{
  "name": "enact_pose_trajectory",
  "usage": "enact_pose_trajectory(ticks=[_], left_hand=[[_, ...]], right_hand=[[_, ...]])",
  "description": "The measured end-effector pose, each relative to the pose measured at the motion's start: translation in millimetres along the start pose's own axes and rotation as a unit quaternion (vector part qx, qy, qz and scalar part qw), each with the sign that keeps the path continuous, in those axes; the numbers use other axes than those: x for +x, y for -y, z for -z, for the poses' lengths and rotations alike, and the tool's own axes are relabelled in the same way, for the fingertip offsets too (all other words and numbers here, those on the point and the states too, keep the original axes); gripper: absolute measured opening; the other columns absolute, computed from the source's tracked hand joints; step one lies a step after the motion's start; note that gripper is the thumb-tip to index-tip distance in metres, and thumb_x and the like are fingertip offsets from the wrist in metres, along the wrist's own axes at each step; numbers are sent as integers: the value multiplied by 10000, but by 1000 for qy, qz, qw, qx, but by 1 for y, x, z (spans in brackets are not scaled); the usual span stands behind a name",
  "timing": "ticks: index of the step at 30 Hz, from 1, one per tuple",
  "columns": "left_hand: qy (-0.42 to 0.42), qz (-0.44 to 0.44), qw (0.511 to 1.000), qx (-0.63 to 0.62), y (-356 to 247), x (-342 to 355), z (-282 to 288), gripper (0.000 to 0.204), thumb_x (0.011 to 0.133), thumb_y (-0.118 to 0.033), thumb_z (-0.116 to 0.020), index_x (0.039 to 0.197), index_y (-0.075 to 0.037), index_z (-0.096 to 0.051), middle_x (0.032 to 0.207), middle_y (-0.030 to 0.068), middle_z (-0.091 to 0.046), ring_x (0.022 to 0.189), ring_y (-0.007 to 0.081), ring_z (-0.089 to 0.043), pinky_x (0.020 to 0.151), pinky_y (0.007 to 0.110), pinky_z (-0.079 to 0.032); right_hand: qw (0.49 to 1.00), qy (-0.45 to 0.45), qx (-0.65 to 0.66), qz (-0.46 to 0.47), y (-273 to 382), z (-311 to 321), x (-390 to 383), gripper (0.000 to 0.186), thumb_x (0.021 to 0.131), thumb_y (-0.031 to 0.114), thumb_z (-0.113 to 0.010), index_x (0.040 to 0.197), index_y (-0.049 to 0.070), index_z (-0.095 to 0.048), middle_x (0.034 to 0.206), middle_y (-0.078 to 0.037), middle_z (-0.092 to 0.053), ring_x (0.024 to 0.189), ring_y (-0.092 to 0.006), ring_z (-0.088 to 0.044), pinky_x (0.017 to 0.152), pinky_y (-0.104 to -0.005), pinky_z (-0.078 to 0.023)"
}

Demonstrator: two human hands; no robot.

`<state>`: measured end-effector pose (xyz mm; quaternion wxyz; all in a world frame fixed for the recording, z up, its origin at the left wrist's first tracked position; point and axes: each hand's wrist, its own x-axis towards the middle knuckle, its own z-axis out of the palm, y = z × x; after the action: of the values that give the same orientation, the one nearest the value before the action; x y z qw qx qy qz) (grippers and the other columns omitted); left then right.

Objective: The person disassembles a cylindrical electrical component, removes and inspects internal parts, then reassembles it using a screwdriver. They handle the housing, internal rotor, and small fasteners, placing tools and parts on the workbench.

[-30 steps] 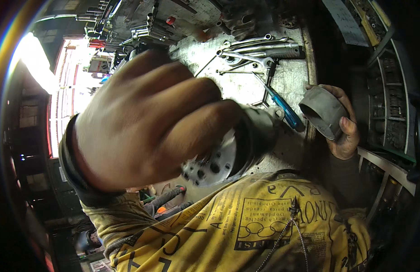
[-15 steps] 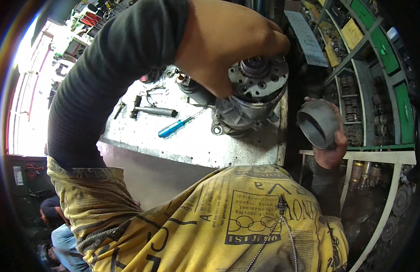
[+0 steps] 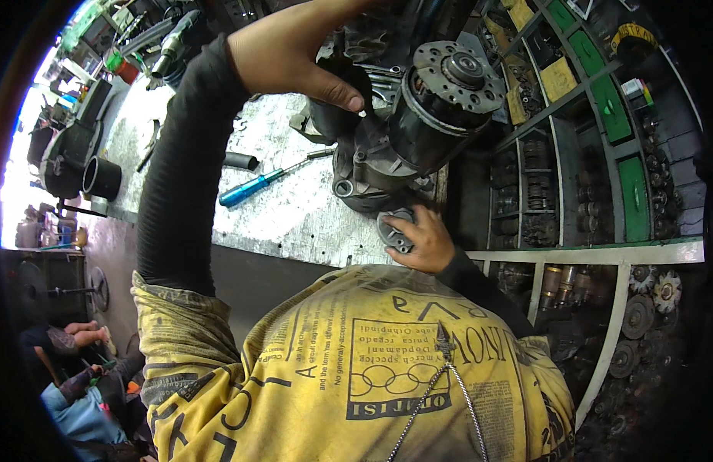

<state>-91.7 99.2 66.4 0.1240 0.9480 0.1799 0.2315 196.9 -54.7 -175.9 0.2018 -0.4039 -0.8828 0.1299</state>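
Far left: a dark machine (image 3: 58,165) is seen by a wide black pipe end (image 3: 102,179). Lower left, another person (image 3: 79,400) in blue is seated.

On the pale tabletop (image 3: 295,223), a blue-handled screwdriver (image 3: 249,189) is laid near the left sleeve (image 3: 183,169). It could be set rolling by a brush of the forearm.

Left hand (image 3: 291,54) is spread above a small dark cylinder (image 3: 333,115), the thumb placed at it. The other fingers are cut off by the upper edge; whether anything is gripped cannot be told.

The small cylinder is joined to a geared casting (image 3: 372,158), to which a larger black motor body (image 3: 433,127) is also joined, tilted in view. It is topped by a round holed plate (image 3: 468,73). No clamp is visible; tipping could be caused by a sideways push. The plate is left uncovered, so it could be fouled by grit or knocked askew.

Near the tabletop's corner, just below the casting, a grey metal cap (image 3: 393,231) is grasped by the fingers of the right hand (image 3: 426,242). With a loosened grip, it could be dropped over the edge.

Far right: shelving with green drawers (image 3: 636,196).
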Motion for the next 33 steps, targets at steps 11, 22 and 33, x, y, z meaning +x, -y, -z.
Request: enact_pose_trajectory(ticks=[11,22,33], left_hand=[[-289,77,949,-100,5,-47,-95,962,648,-315,-906,1438,-95,-404,1335,136,-539,1252,258,-495,1073,386,-371],[-408,120,868,-256,12,-45,-133,1122,638,-262,-917,1496,-81,-217,1294,170,-526,1214,257,-526,1051,387,-410],[-404,130,891,-163,8,-43,-128,1088,636,-287,-917,1468,-124,-236,1192,232,-601,1076,327,-638,932,392,-509]], right_hand=[[975,-105,45,-191,-56,-2,-3,508,815,309,-711,1244,77,-566,1190,-229,-543,1145,-366,-516,950,-462,-424],[981,-102,-153,-54,-127,-44,34,423,811,364,-685,1120,75,-666,1175,-193,-639,1127,-341,-598,948,-445,-482],[935,-199,128,-265,-143,-25,24,307,915,341,-607,1071,80,-652,992,-100,-666,887,-264,-629,818,-372,-512]])
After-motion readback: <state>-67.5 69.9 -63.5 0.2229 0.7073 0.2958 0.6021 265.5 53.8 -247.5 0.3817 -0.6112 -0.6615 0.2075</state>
